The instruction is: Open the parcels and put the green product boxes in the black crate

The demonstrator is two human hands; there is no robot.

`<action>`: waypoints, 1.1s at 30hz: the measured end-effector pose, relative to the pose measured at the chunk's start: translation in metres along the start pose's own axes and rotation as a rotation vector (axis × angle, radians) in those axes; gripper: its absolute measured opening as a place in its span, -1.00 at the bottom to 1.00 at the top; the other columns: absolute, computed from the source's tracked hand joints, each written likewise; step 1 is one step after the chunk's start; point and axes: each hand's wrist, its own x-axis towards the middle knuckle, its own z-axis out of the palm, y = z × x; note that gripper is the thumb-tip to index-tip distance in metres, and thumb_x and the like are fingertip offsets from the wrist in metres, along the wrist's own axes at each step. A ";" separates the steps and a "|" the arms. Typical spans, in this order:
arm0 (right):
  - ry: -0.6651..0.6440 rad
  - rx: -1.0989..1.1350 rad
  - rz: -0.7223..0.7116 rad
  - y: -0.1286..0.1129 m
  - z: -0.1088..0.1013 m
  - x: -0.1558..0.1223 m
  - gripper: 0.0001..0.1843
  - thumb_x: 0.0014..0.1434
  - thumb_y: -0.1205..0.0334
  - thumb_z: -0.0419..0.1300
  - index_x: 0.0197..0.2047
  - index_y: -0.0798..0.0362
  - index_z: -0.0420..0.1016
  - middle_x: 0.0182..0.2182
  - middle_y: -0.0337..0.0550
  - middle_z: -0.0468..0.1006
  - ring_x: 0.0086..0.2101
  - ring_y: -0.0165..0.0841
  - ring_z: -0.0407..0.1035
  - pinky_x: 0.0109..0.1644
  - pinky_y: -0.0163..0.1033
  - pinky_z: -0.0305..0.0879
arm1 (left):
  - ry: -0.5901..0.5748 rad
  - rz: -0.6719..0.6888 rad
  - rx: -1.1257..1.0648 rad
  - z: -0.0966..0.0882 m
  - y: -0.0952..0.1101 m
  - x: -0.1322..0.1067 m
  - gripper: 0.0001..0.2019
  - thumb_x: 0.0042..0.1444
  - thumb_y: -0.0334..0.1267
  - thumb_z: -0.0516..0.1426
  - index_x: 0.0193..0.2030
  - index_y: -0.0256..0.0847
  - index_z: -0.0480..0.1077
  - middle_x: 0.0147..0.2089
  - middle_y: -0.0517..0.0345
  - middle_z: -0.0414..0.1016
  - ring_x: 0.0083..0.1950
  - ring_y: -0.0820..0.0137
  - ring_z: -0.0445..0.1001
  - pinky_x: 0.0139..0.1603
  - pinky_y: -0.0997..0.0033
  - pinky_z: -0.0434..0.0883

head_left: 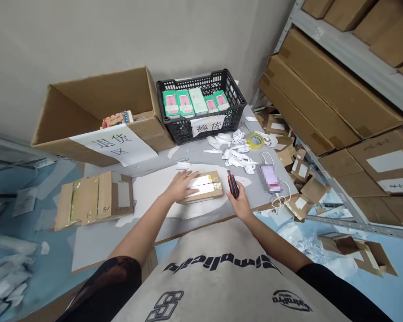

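Observation:
My left hand (181, 185) lies flat on a flat cardboard parcel (201, 188) with shiny tape across its top, fingers spread and pressing from above. The parcel sits on a white sheet (154, 192) on the grey table (195, 228). My right hand (240, 203) grips a black and red utility knife (233, 184) at the parcel's right end. The knife points away from me and stands very close to the parcel. Its blade is hidden.
To the left lie several flat cardboard parcels (94, 201). Behind stand an open cardboard box (97, 107) and a black plastic crate (201, 127) of pink-green boxes. Crumpled white paper (237, 150), yellow tape (256, 141) and a pixelated item (270, 178) with a white cable lie right.

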 end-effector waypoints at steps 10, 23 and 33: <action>-0.126 -0.227 -0.391 -0.029 0.041 0.061 -0.06 0.07 0.07 0.30 0.42 0.02 -0.03 0.31 0.07 0.23 0.25 -0.07 0.19 0.30 0.03 0.17 | 0.069 -0.181 0.117 0.004 -0.005 -0.034 -0.50 0.28 0.09 0.03 0.22 -0.18 0.28 0.01 -0.12 0.46 0.04 0.10 0.45 0.10 0.13 0.34; -0.172 -0.025 -0.074 -0.037 0.085 0.012 -0.51 0.04 -0.09 0.28 -0.05 0.02 0.36 -0.31 -0.18 0.52 -0.28 -0.23 0.41 -0.15 -0.16 0.36 | -0.099 -0.819 -0.064 0.005 0.045 -0.059 -0.12 0.25 0.23 -0.13 0.44 -0.48 -0.25 -0.15 -0.26 0.59 -0.09 -0.01 0.58 -0.13 0.16 0.38; -0.335 -0.106 -0.216 -0.040 0.093 0.037 -0.46 -0.10 0.00 0.40 -0.06 0.02 0.47 -0.28 -0.22 0.55 -0.27 -0.26 0.40 -0.15 -0.18 0.34 | 0.036 -0.004 0.175 -0.023 0.009 -0.065 -0.21 -0.06 0.08 0.33 0.32 -0.04 0.26 0.47 -0.15 0.00 0.46 -0.16 -0.04 0.39 -0.15 -0.03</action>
